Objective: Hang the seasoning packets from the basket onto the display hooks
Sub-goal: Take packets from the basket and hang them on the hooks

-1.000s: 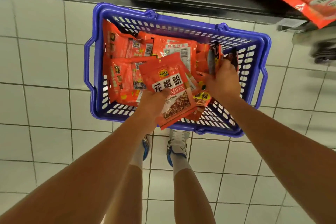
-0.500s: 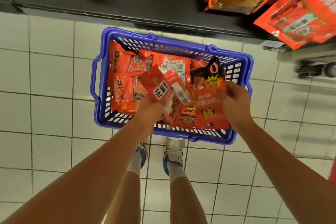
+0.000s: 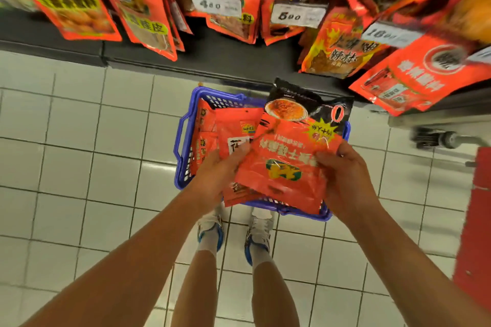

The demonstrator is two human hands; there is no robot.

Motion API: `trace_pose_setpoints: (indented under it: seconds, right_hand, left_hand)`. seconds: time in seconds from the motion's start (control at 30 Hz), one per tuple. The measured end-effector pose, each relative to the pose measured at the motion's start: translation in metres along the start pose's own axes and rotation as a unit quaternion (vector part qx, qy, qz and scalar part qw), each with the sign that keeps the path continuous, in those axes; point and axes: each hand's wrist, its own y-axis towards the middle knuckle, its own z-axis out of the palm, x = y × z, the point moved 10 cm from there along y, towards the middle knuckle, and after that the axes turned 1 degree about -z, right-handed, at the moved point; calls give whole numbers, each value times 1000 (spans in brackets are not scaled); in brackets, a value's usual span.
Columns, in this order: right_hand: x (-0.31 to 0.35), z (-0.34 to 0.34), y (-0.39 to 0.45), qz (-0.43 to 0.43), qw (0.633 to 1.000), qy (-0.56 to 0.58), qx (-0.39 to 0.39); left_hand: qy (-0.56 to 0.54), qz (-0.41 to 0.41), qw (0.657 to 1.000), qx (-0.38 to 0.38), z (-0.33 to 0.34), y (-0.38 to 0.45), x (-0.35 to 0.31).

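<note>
Red seasoning packets point(image 3: 285, 164), at least three, gripped by both hands, left point(image 3: 216, 176) and right point(image 3: 345, 180), above one blue basket point(image 3: 183, 141).

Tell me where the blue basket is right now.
In the head view, the blue basket sits on the white tiled floor, below both hands' packets, just ahead of the person's shoes.

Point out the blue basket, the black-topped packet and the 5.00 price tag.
blue basket point(image 3: 181, 141): head view, left handle.
black-topped packet point(image 3: 292, 97): head view, black upper part above the dish picture.
5.00 price tag point(image 3: 297, 15): head view, middle of the white label.
</note>
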Motion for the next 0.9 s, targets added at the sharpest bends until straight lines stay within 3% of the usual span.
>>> trace_pose_setpoints:
  seconds: [0.07,0.13,0.23,0.27,0.33,0.4,0.47,0.5,0.67,0.73,0.77,0.87,0.9]
  right_hand:
    - [21,26,-30,-8,1000,-24,16]
    - [51,45,-66,-37,994,-106,17]
    - [147,65,-133,-213,939,-269,-23]
    - [186,79,-159,-300,895,-330,-23]
    - [245,127,-214,-435,771,-464,37]
    - [278,184,-266,-507,642,-559,135]
    - [301,234,-320,-552,537,-605,203]
    - [314,252,-344,-564,504,-617,217]
    - [386,302,-441,-610,422,-646,181]
    - [409,314,-472,-615,442,-626,186]
    - [422,318,-486,-612,482,-595,198]
    - [472,319,-508,-564,650,-455,230]
    - [488,321,-515,-554,685,-410,237]
  left_hand:
    - [-6,43,998,44,10,-44,-35]
    - [12,89,996,25,7,-90,-79]
    - [110,178,978,-8,-2,-167,-158]
    - [147,201,968,-7,-1,-194,-183]
    - [219,237,946,18,7,-251,-228]
    - [279,262,922,47,20,-310,-268]
    - [330,296,895,43,28,-369,-305]
    - [356,321,877,30,29,-398,-323]
    - [379,417,826,3,33,-525,-390]
    - [332,474,815,-1,31,-568,-413]
    - [291,502,814,-12,25,-588,-424]
    - [145,565,811,-41,-9,-632,-458]
    - [102,576,810,-41,-21,-642,-467]
